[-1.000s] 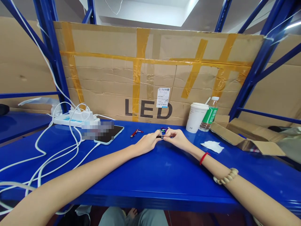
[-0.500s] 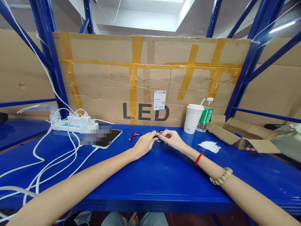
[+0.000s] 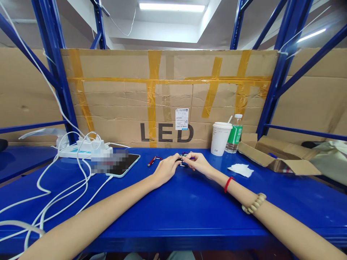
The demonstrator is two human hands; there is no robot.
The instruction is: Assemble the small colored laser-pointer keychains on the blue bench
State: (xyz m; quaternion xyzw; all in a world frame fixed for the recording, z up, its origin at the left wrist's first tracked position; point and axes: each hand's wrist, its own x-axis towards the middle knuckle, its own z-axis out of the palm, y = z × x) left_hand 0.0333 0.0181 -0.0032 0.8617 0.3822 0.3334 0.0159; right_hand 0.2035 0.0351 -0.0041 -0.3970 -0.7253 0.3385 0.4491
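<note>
Fingertips nearly meeting, my left hand (image 3: 167, 168) and my right hand (image 3: 199, 164) are both closed in a pinch over the middle of the blue table (image 3: 173, 206). Between them is a small dark, partly shiny piece (image 3: 179, 159), too small and too covered by fingers to name. Just behind and under the fingertips lie several small shiny coloured things (image 3: 185, 154), mostly hidden by my hands. A slim red metallic piece with a bent end (image 3: 154, 161) rests on the table left of my left hand.
To the left are a phone (image 3: 126, 165), a white power strip (image 3: 73, 151) and looping white cables (image 3: 86, 173). A paper cup (image 3: 221, 140), a water bottle (image 3: 235, 135), a white paper scrap (image 3: 241, 169) and an open cardboard box (image 3: 279, 155) stand or lie right. Taped cardboard (image 3: 121, 108) walls the back.
The camera has tilted up a little, so the scene sits lower in the picture. Both hands stay together in their pinch, with only slight finger movement.
</note>
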